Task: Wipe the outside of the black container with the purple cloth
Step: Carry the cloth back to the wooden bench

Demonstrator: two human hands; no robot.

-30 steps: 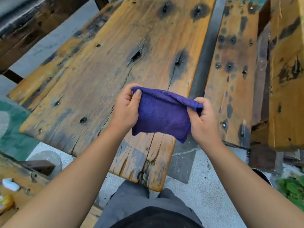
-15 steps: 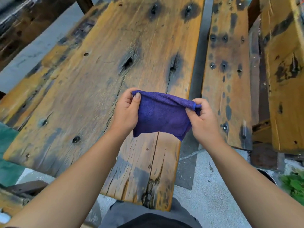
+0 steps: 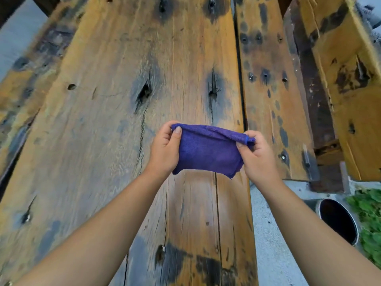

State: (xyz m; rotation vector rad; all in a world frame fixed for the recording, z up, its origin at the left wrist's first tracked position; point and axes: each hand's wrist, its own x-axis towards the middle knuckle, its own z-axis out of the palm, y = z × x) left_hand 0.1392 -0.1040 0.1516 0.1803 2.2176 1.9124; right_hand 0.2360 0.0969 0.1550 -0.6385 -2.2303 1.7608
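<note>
Wood table (image 3: 103,141); black container (image 3: 338,220) on ground, rt.

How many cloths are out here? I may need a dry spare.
1. A single purple cloth is held up above the wooden table, pinched at its top corners by the left hand and right hand. Others may lie out of view.
</note>
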